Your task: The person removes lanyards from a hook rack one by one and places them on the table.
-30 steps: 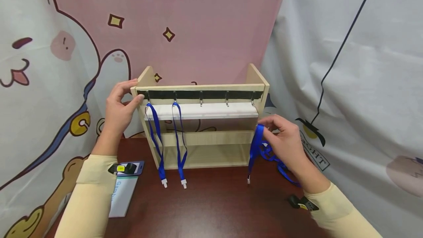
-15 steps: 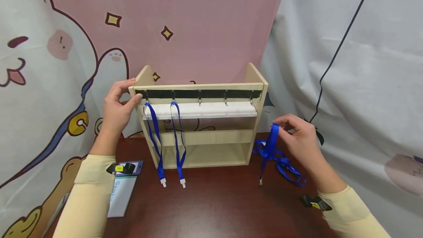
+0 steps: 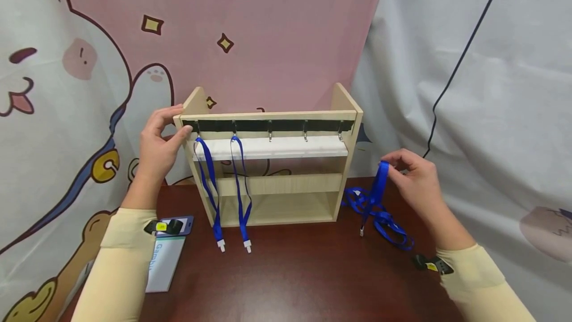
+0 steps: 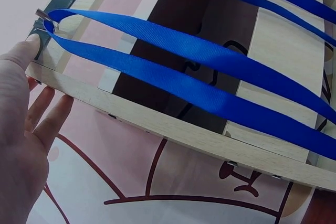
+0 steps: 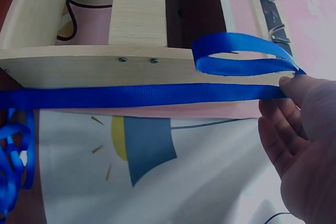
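A light wooden rack (image 3: pixel 277 184) stands on the dark red table, with a black strip (image 3: pixel 252 125) of several metal hooks along its top front. My left hand (image 3: pixel 157 143) grips the rack's upper left corner, thumb on the strip's end and fingers at the side panel. Two blue lanyards (image 3: pixel 243 178) hang from the two leftmost hooks, white clips down. Right of the rack, my right hand (image 3: pixel 415 178) pinches another blue lanyard (image 3: pixel 379 185) between thumb and fingers. Its metal clip dangles over the table; in the right wrist view a loop (image 5: pixel 233 43) bends back near the fingertips.
More blue lanyards (image 3: pixel 393 230) lie in a tangled heap on the table at the right. A badge holder (image 3: pixel 187 225) and a white box with printing (image 3: pixel 164 265) lie by the left forearm. Printed cloth walls (image 3: pixel 286 29) stand behind and beside the table.
My right hand has carried the pinched lanyard rightward, away from the rack's right side and over the heap. The left hand keeps its grip on the corner.
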The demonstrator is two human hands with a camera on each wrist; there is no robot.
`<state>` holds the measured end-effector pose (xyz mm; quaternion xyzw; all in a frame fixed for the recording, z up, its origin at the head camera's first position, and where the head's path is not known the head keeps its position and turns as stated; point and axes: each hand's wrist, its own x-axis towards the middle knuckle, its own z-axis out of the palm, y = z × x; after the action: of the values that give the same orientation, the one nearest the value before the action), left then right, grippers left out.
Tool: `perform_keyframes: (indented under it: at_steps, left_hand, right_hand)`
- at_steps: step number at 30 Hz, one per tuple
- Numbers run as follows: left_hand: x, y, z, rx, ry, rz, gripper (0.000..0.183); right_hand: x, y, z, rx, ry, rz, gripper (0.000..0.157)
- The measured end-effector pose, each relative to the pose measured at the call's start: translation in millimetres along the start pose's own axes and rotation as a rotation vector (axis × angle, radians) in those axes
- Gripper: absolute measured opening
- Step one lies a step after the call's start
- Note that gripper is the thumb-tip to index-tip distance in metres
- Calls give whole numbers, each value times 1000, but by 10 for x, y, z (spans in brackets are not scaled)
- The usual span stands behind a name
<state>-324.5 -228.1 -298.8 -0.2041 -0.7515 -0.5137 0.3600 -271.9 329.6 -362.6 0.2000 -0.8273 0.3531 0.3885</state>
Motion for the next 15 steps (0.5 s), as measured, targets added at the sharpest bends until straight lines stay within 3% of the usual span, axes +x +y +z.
perform_keyframes:
  at_steps: [6,15]
  left_hand:
    - [0,-2,2,9,1,-4,38]
    - [4,11,0,-2,-3,-11,38]
  right_hand:
    - [-96,28,84,-7,-67,29,21]
    - [-229,-27,236,67,-176,47,18]
